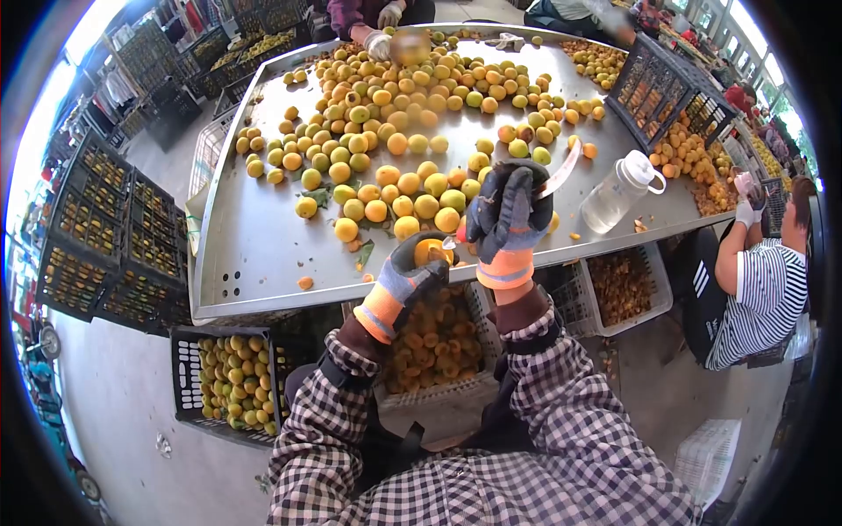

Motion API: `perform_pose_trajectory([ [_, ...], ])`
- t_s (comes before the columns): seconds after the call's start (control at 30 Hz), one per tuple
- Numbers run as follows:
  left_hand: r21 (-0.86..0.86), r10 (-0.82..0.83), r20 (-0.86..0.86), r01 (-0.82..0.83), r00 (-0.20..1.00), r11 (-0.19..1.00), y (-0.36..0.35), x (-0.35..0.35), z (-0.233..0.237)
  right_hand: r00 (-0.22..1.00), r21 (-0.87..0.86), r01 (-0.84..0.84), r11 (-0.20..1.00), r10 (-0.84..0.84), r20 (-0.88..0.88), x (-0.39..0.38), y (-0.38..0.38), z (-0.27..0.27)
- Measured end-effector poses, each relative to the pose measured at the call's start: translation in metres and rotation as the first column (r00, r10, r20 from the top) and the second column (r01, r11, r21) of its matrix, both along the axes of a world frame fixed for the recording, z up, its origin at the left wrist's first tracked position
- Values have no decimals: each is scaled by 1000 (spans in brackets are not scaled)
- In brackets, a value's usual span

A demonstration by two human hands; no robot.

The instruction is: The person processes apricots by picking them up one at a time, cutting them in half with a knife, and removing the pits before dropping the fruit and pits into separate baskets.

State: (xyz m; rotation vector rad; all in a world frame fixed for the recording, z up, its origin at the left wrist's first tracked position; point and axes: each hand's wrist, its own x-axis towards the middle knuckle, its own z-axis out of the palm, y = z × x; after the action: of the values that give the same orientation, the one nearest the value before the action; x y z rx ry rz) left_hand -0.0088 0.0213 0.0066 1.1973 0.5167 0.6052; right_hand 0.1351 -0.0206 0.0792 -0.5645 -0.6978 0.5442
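My left hand [412,279], in a grey and orange glove, is closed around an orange citrus fruit [431,253] near the front edge of the metal table [263,254]. Beside it, slightly higher and to the right, my gloved right hand [507,215] is closed on a knife [561,171]. Its curved blade points up and to the right, away from the fruit; a red end shows at the left of the fist. Just beyond both hands lies a big spread of yellow, orange and greenish citrus fruit [408,183].
A clear water bottle [614,197] stands right of my right hand. Below the table edge are a crate of fruit pieces [478,373], a crate of brownish scraps [658,298] and a black fruit crate [184,373]. Across the table another person's gloved hand [379,46] reaches in.
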Motion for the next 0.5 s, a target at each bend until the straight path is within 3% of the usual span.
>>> perform_pose_trajectory([
  [0.1,85,54,-2,-54,999,995,-2,3,1,998,-97,45,994,-41,44,0,-1,1],
  [0.2,269,153,-9,-145,988,952,1,5,-10,973,-46,-103,994,91,-213,0,3,-9],
  [0.23,248,144,34,-148,989,958,-3,5,-3,968,-15,-105,994,99,-232,-1,3,-6],
  [0.27,344,177,32,-177,984,922,-1,5,-9,961,36,-146,989,150,-233,0,6,-8],
  [0.33,388,197,45,-199,979,900,-7,11,-4,965,-143,-104,984,64,-255,-13,6,-9],
  [0.37,474,230,72,-236,970,848,-12,13,4,951,-101,-172,980,138,-277,-16,7,-15],
  [0.5,401,214,74,-226,974,888,-14,10,8,938,-85,-225,971,192,-290,-17,5,-16],
])
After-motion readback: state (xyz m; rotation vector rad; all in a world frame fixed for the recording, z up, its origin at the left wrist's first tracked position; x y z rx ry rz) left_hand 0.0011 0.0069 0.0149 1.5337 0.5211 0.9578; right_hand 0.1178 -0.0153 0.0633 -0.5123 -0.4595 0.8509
